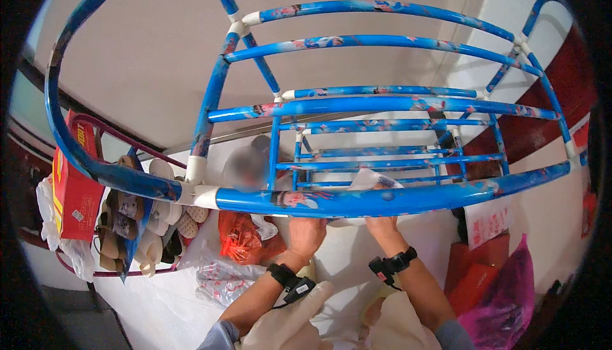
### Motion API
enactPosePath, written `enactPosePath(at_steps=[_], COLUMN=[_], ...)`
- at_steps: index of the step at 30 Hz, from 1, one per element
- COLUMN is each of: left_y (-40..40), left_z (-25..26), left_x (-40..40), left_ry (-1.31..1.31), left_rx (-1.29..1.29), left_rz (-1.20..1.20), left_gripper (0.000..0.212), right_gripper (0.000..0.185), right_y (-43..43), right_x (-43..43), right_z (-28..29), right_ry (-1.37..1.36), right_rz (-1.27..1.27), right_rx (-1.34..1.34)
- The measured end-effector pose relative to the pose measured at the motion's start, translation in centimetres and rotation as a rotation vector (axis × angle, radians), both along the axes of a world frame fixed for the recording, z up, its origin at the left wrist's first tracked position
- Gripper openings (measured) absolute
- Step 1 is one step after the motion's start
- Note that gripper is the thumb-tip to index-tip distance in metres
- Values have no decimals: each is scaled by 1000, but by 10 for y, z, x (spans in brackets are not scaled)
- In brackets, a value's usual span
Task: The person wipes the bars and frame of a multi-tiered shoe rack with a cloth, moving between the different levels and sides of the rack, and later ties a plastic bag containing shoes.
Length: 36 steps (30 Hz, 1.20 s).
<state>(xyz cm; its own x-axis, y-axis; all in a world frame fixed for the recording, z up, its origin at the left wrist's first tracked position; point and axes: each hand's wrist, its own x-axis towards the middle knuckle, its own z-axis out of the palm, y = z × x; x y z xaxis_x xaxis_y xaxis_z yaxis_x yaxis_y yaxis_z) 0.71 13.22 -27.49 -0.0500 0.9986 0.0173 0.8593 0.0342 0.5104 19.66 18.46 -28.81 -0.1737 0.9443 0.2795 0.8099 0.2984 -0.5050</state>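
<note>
A tubular rack [382,106] of blue patterned poles and white plastic joints stands before me, with several tiers of rails. Its thick front top rail [363,204] crosses over both my hands. My left hand [306,235] is bent below this rail, its fingertips mostly hidden. To its right is my right hand [382,228], with the fingers behind the same rail. A whitish translucent sheet [375,179] shows just above the rail, near the right hand. Whether either hand grips something is hidden. Each wrist wears a black strapped device.
At left a shoe rack [134,127] carries several shoes [158,216] and a red-and-yellow box [79,192]. A red plastic bag [246,237] and a clear printed bag [222,276] lie near my left arm. Red boxes [473,285] and a magenta bag [507,297] stand at right.
</note>
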Motion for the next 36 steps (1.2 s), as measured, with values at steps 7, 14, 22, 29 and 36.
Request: enactPosePath(at_steps=[7, 14, 22, 29, 36], left_y=[2, 6, -1, -4, -6], left_z=[10, -11, -3, 16, 10], left_x=[32, 24, 10, -3, 2], left_ry=[-80, 69, -18, 71, -73], left_rx=[248, 106, 40, -33, 187], left_rz=[-269, -340, -226, -186, -106], left_gripper=[45, 43, 37, 42, 28], right_gripper=[48, 43, 26, 48, 29], right_y=[-5, 13, 6, 0, 18], right_x=[-7, 30, 15, 30, 28], right_z=[18, -59, -6, -17, 0], right_ry=[124, 286, 52, -255, 83], right_rz=[-106, -71, -120, -205, -66], right_rx=[132, 13, 204, -214, -465])
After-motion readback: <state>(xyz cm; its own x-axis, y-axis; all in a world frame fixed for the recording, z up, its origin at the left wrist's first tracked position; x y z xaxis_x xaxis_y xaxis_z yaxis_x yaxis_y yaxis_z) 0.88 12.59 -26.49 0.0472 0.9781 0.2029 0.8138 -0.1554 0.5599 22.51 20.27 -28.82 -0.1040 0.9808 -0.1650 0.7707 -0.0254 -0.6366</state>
